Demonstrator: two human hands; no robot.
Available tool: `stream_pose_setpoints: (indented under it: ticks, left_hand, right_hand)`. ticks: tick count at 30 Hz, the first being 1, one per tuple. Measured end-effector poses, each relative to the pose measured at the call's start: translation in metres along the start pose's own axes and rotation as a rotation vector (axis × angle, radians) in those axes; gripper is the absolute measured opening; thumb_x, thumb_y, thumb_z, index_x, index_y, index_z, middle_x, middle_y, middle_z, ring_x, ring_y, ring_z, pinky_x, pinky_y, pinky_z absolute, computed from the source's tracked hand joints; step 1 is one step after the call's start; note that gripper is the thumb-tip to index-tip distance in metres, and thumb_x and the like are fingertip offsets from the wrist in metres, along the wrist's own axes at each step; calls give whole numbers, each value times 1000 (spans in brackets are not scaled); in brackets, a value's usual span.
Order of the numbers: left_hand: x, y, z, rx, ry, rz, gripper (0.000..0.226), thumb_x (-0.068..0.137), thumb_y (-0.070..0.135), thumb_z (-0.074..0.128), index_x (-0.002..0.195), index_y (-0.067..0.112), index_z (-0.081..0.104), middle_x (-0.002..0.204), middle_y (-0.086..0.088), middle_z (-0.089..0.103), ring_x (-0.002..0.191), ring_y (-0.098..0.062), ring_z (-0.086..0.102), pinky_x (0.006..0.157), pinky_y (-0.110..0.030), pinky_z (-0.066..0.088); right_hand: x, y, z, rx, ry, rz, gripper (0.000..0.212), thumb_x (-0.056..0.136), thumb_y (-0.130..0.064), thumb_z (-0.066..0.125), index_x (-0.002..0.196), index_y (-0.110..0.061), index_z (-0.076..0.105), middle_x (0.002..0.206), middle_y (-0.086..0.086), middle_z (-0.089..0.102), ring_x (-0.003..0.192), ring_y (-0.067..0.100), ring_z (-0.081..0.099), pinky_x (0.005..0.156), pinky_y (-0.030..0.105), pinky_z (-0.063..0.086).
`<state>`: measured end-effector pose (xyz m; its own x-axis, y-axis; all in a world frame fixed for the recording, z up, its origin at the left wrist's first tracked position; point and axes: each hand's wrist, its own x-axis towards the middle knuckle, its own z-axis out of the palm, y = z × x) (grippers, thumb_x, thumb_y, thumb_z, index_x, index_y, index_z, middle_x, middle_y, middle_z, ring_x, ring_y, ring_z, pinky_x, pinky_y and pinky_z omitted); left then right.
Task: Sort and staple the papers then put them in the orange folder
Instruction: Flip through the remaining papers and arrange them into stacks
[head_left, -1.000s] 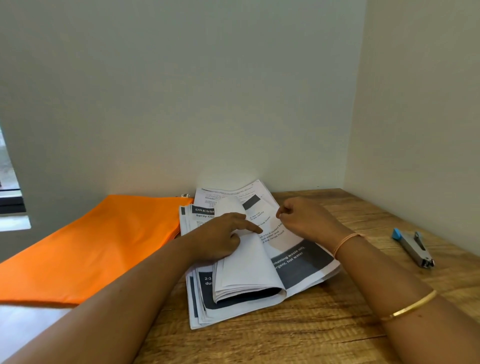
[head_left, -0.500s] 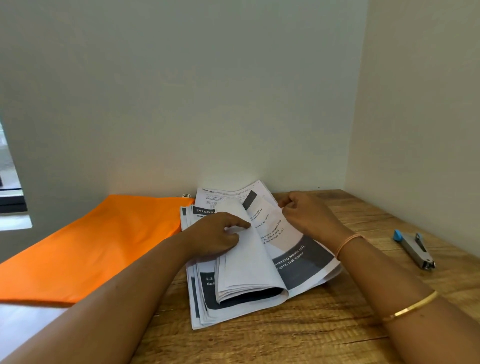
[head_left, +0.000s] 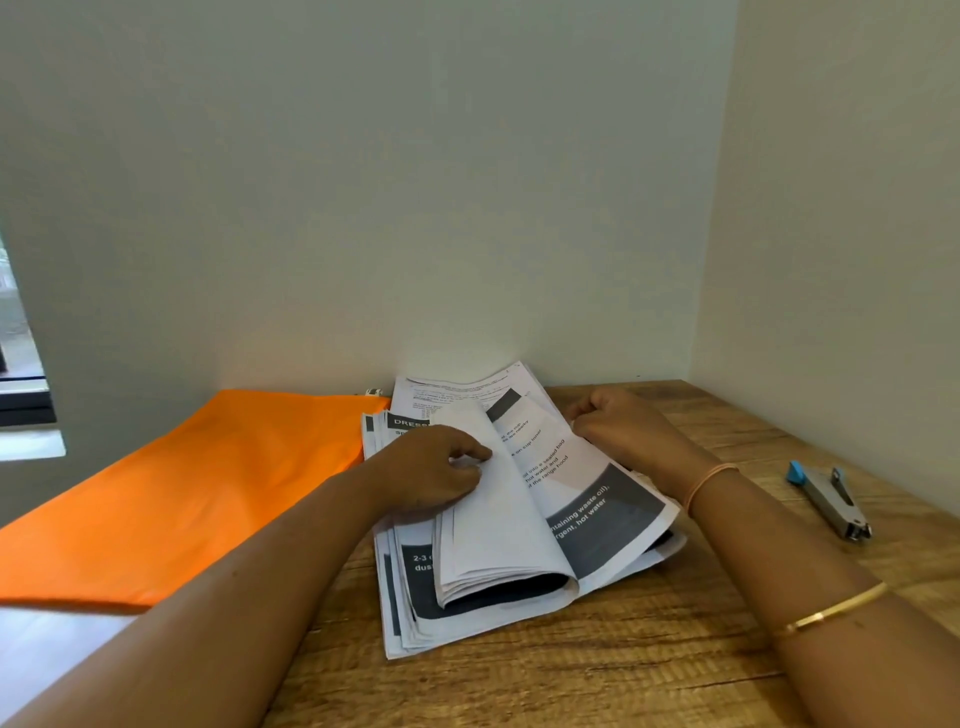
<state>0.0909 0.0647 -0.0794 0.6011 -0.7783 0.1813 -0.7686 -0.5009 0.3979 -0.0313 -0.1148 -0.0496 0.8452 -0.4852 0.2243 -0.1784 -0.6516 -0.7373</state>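
A stack of printed papers (head_left: 587, 530) lies on the wooden table, with several upper sheets folded over to the left. My left hand (head_left: 431, 470) holds those turned sheets, its fingers curled over their edge. My right hand (head_left: 618, 428) pinches the far right edge of the exposed sheet. The orange folder (head_left: 208, 483) lies flat to the left of the stack. A grey stapler (head_left: 831, 501) with a blue end lies on the table to the right, apart from both hands.
The wooden table (head_left: 597, 675) sits in a corner, with walls close behind and to the right. A window edge (head_left: 21, 395) shows at far left.
My right hand has slid back and right along the sheet's edge. My left hand has drawn slightly left with the turned pages.
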Motion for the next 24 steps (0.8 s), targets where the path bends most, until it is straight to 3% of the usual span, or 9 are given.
stream_pose_setpoints:
  ticks: [2,5,7,12,19,24]
  left_hand:
    - [-1,2,-2,19,-24,11,39,95,27,49,134,31,49,142,4,45,126,-11,43,106,-25,33]
    - [-2,8,-2,137,-110,36,52,97,22,41,141,46,29,156,2,20,141,-20,24,113,-35,23]
    - [-3,14,-2,197,-147,40,53,98,19,38,141,49,28,158,2,12,144,-23,16,114,-36,19]
    - [-3,16,-3,218,-122,68,46,94,21,42,135,42,37,144,2,38,126,-18,41,105,-33,34]
    - [-1,14,-5,202,-105,50,44,94,26,48,136,41,42,148,6,35,134,-14,33,108,-30,26]
    - [-3,12,-10,186,-94,8,47,93,33,52,138,39,41,144,5,41,126,-14,42,102,-27,33]
  right_hand:
    - [0,1,0,2,0,0,18,87,-10,50,96,-11,66,91,3,68,72,11,61,53,20,41]
    - [0,0,1,-13,-6,3,20,87,-9,49,97,-11,66,89,1,66,70,9,58,54,19,41]
    - [1,0,1,-9,-12,3,21,86,-8,49,97,-11,66,89,1,66,70,8,58,53,19,41]
    - [1,0,1,-29,-29,3,22,87,-7,49,98,-8,68,91,4,67,71,9,58,57,20,44]
    - [1,1,0,-6,-28,17,22,89,-10,50,102,-7,67,98,6,67,83,16,62,67,25,47]
    - [-6,-5,-2,169,-92,10,13,93,-20,54,97,-15,65,91,2,68,75,13,63,63,23,49]
